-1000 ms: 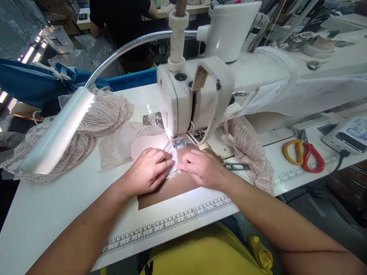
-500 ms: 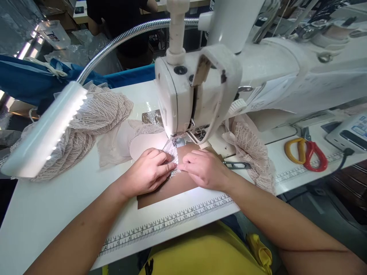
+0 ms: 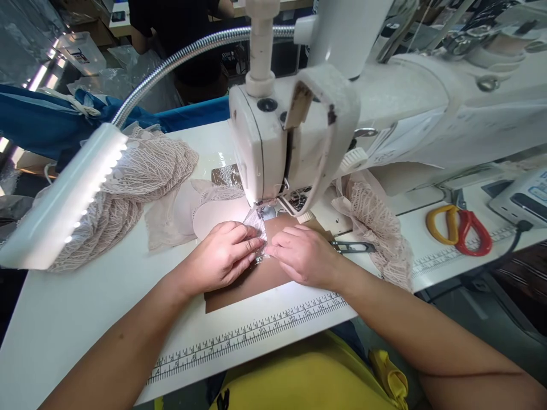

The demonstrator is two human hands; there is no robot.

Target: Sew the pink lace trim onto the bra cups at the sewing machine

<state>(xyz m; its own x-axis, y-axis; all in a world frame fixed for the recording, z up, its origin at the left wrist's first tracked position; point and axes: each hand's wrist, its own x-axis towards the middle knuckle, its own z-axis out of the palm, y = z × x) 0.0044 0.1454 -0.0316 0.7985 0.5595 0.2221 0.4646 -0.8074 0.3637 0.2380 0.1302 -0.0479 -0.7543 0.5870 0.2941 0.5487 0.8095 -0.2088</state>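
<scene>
Under the needle of the white sewing machine (image 3: 294, 136) lies a small piece of pale lace fabric (image 3: 257, 221). My left hand (image 3: 228, 253) has its curled fingers closed on the left side of that lace. Its lower edge meets the closed fingertips of my right hand (image 3: 299, 254); exactly what they pinch is partly hidden. A brown sheet (image 3: 243, 293) lies beneath both hands on the machine bed. Behind my left hand, a pale bra cup (image 3: 213, 213) with lace along its top rests on the table.
Stacked lace pieces (image 3: 149, 162) lie at left, below the lit lamp (image 3: 72, 199). More gathered lace (image 3: 376, 222) sits right of the needle area. Thread snips (image 3: 354, 247) lie beside my right wrist, scissors (image 3: 472, 233) farther right. A printed ruler (image 3: 245, 339) borders the front edge.
My left fingers have shifted slightly on the lace, and my right fingertips have moved a little lower. The lace's lower end looks more bunched between the hands.
</scene>
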